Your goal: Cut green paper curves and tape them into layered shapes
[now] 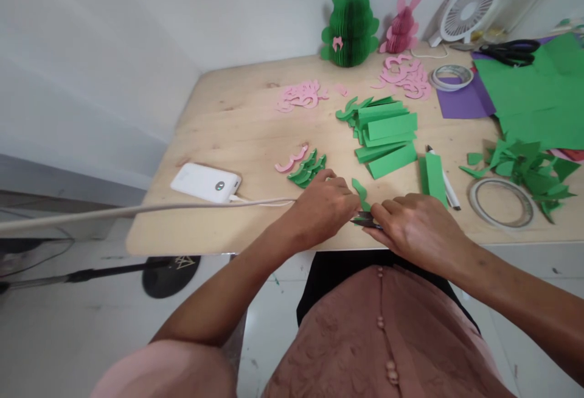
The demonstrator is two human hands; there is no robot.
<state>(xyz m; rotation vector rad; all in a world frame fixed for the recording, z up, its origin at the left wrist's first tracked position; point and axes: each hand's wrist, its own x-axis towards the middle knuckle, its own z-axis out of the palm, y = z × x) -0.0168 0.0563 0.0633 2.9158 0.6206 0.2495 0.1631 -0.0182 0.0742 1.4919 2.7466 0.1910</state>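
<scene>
Near the front edge of the table, my right hand (pixel 413 224) is closed around a pair of dark scissors (pixel 365 220), their blades pointing left. My left hand (pixel 331 200) pinches a piece of green paper (pixel 360 191) at the blades, and a curved strip of it stands up between the two hands. Its held end is hidden by my fingers. Just beyond my left hand lie several small wavy green cutouts (pixel 308 170) and a pink wavy strip (pixel 292 159). Folded green paper strips (pixel 387 136) are heaped farther back, and another folded green strip (pixel 433 178) lies beyond my right hand.
A white power bank (pixel 205 183) with a cable sits left. Tape rolls (pixel 502 203), green scraps (pixel 529 167), a marker (pixel 449 188) and green sheets (pixel 542 94) are right. Behind stand green (pixel 351 27) and pink (pixel 402 28) paper rabbits and a fan (pixel 469 8); pink scraps (pixel 301 95) lie before them.
</scene>
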